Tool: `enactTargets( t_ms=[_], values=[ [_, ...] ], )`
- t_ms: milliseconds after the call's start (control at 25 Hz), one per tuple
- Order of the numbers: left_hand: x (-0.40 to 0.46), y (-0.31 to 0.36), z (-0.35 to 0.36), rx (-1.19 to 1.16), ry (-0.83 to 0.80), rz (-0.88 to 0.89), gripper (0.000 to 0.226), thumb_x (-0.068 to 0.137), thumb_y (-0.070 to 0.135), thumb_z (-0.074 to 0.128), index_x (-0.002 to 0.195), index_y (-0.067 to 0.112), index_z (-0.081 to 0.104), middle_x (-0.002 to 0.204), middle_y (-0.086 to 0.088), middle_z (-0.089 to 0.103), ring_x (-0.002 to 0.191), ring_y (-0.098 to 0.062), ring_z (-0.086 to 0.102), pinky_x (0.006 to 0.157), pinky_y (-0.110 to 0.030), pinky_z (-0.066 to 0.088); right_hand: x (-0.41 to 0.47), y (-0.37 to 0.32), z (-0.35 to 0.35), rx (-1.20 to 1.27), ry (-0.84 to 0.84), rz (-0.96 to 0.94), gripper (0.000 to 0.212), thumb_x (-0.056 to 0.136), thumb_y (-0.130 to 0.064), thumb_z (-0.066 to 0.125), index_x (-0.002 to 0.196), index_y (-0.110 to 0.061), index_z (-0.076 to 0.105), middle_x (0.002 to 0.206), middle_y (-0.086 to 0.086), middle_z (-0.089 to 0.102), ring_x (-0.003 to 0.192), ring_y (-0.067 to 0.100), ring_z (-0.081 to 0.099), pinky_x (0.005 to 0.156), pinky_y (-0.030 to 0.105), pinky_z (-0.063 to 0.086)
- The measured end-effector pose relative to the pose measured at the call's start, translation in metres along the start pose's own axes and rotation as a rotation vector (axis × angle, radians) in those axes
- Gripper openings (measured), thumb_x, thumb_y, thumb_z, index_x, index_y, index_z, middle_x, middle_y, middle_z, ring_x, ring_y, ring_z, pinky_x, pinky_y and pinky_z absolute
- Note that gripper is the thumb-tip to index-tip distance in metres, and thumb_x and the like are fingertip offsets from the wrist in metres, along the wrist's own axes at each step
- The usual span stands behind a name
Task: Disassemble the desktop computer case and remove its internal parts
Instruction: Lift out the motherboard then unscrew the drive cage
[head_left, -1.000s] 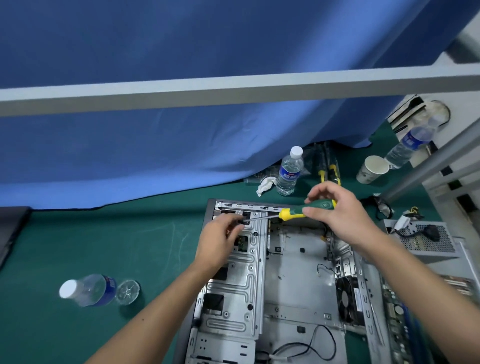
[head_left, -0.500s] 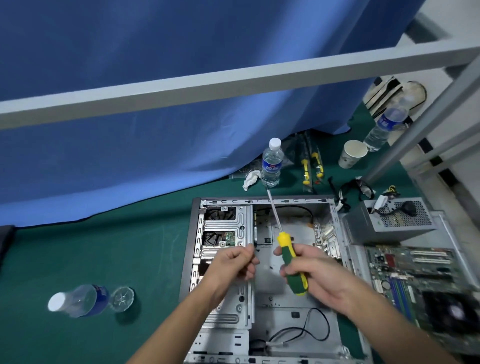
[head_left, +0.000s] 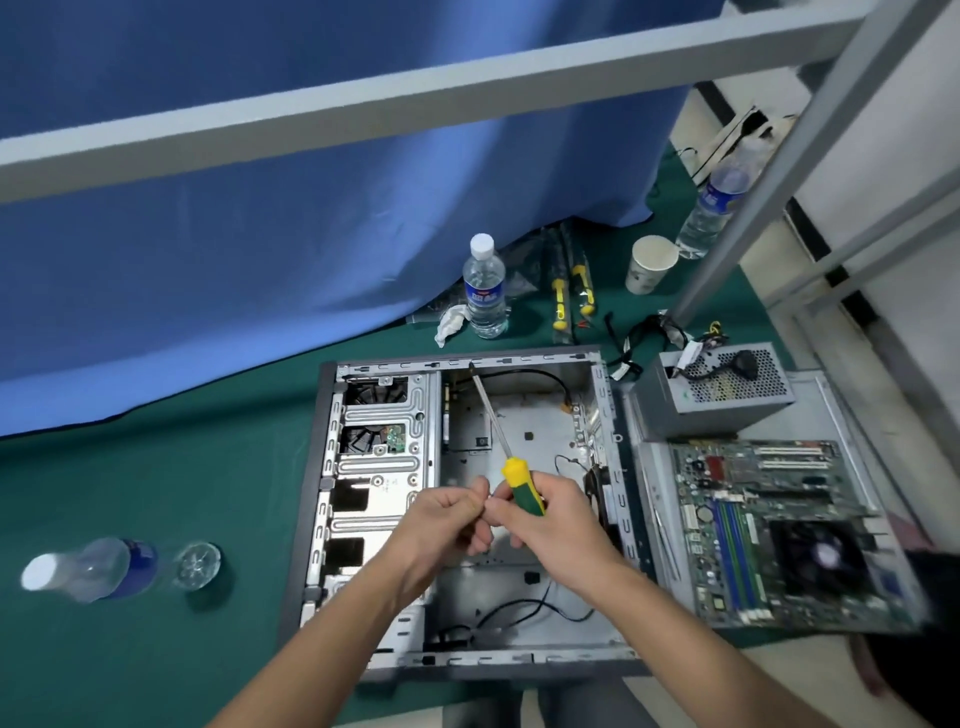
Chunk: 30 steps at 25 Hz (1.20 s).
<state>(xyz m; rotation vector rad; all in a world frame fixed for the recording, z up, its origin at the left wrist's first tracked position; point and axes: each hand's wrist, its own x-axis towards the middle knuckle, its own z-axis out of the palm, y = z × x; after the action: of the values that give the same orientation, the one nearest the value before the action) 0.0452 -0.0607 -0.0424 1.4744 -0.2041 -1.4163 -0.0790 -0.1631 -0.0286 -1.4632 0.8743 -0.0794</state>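
The open case (head_left: 467, 509) lies flat on the green table (head_left: 156, 493), with the motherboard (head_left: 769, 530) and power supply (head_left: 711, 389) out on its right. Above the case, the right hand (head_left: 550, 530) grips the screwdriver (head_left: 519, 483) by its handle, shaft pointing to the far wall. The left hand (head_left: 447, 525) is curled with fingertips pinched together against the right; whether it holds anything I cannot tell

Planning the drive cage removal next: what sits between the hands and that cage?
Nothing visible does. Left hand and right hand, gripping the screwdriver, hover above the open case; the drive cage lies uncovered just left.
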Motion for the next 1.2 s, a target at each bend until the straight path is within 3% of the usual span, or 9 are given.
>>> enactTargets(
  t_ms=[120, 240, 360, 440, 560, 760, 880, 1120, 1200],
  values=[
    [-0.003, -0.006, 0.011, 0.032, -0.009, 0.001, 0.040, 0.085, 0.048, 0.059, 0.068, 0.014, 0.072, 0.063, -0.006, 0.064, 0.056, -0.015, 0.056, 0.056, -0.022, 0.045, -0.005, 0.004, -0.016, -0.058, -0.025, 0.018, 0.012, 0.088, -0.028, 0.068, 0.081, -0.018, 0.066, 0.068, -0.003, 0.068, 0.056, 0.010, 0.058, 0.059, 0.031, 0.050],
    [0.004, -0.016, 0.000, 0.706, 0.319, 0.197, 0.042, 0.079, 0.053, 0.069, 0.110, 0.025, 0.067, 0.109, 0.007, 0.065, 0.102, -0.013, 0.058, 0.087, -0.017, 0.047, -0.016, 0.018, -0.055, -0.071, 0.157, 0.007, 0.018, 0.089, -0.040, 0.064, 0.081, -0.024, 0.064, 0.065, -0.006, 0.064, 0.049, 0.008, 0.053, 0.045, 0.019, 0.043],
    [0.012, -0.026, -0.021, 1.267, 0.583, 0.135, 0.102, 0.078, 0.057, 0.071, 0.156, 0.022, 0.015, 0.160, -0.007, 0.011, 0.147, -0.027, 0.015, 0.117, -0.040, 0.021, -0.022, 0.055, -0.107, -0.126, 0.441, 0.040, 0.027, 0.091, -0.038, 0.062, 0.074, -0.017, 0.061, 0.051, -0.006, 0.050, 0.040, 0.008, 0.037, 0.038, 0.023, 0.032],
    [0.020, -0.037, -0.022, 1.394, 0.524, 0.007, 0.115, 0.081, 0.062, 0.065, 0.155, 0.023, -0.016, 0.161, -0.011, -0.022, 0.148, -0.030, -0.016, 0.121, -0.047, 0.004, -0.017, 0.090, -0.124, -0.238, 0.497, 0.164, 0.031, 0.093, -0.028, 0.063, 0.069, -0.008, 0.058, 0.051, 0.001, 0.048, 0.042, 0.015, 0.037, 0.044, 0.024, 0.032],
    [0.028, -0.050, -0.022, 1.445, 0.497, -0.022, 0.116, 0.087, 0.056, 0.062, 0.144, 0.025, -0.034, 0.151, -0.009, -0.040, 0.142, -0.027, -0.035, 0.119, -0.051, -0.006, 0.000, 0.136, -0.123, -0.291, 0.444, 0.338, 0.027, 0.092, -0.016, 0.065, 0.067, -0.008, 0.061, 0.054, 0.003, 0.054, 0.046, 0.017, 0.045, 0.048, 0.024, 0.034],
    [0.029, -0.045, -0.029, 1.438, 0.439, -0.101, 0.121, 0.085, 0.061, 0.062, 0.136, 0.030, -0.043, 0.151, -0.008, -0.042, 0.140, -0.027, -0.037, 0.116, -0.051, -0.010, 0.025, 0.173, -0.101, -0.462, 0.385, 0.439, 0.005, 0.092, -0.014, 0.065, 0.091, -0.011, 0.070, 0.070, 0.004, 0.065, 0.057, 0.017, 0.057, 0.047, 0.023, 0.042],
    [0.028, -0.042, -0.027, 1.430, 0.423, -0.115, 0.121, 0.084, 0.063, 0.061, 0.137, 0.032, -0.043, 0.151, -0.007, -0.044, 0.140, -0.026, -0.038, 0.115, -0.049, -0.012, 0.030, 0.181, -0.097, -0.509, 0.407, 0.461, 0.017, 0.094, -0.008, 0.061, 0.109, -0.012, 0.069, 0.082, 0.008, 0.069, 0.058, 0.017, 0.055, 0.043, 0.021, 0.033],
    [0.026, -0.039, -0.026, 1.435, 0.396, -0.151, 0.124, 0.084, 0.058, 0.065, 0.136, 0.031, -0.044, 0.146, -0.006, -0.049, 0.138, -0.025, -0.041, 0.116, -0.050, -0.011, -0.002, 0.171, -0.111, -0.302, 0.432, 0.315, 0.022, 0.092, -0.028, 0.066, 0.079, -0.011, 0.064, 0.056, 0.000, 0.054, 0.046, 0.016, 0.046, 0.046, 0.024, 0.035],
    [0.026, -0.038, -0.026, 1.413, 0.386, -0.152, 0.125, 0.084, 0.055, 0.066, 0.133, 0.033, -0.046, 0.142, -0.004, -0.052, 0.137, -0.025, -0.042, 0.116, -0.051, -0.011, -0.017, 0.159, -0.120, -0.165, 0.406, 0.277, 0.025, 0.096, -0.029, 0.061, 0.077, -0.013, 0.062, 0.061, 0.005, 0.054, 0.051, 0.018, 0.050, 0.048, 0.024, 0.038]
  ],
)
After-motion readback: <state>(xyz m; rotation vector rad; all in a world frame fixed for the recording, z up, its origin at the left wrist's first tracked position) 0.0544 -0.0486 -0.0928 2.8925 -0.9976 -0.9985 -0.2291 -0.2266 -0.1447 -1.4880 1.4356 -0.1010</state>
